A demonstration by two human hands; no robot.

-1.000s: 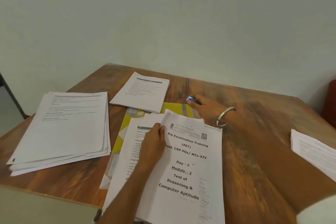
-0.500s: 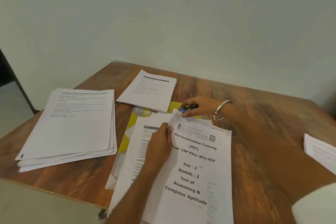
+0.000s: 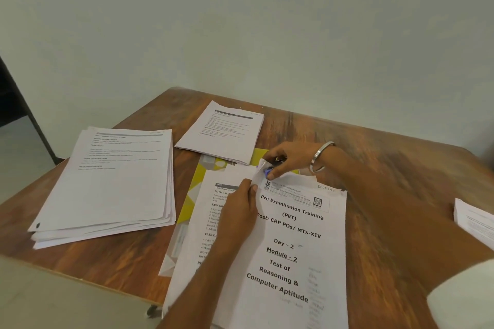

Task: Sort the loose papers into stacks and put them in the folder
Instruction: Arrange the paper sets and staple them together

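Head view showed the right hand (image 3: pixel 287 159) pinching a small blue clip (image 3: pixel 267 169) against the lifted top-left corner of the booklet (image 3: pixel 299 248). The left hand (image 3: pixel 239 218) pinched that same corner from below, thumb and fingers closed on it. Beneath lay the yellow folder (image 3: pixel 196 181) on the table (image 3: pixel 387 195).
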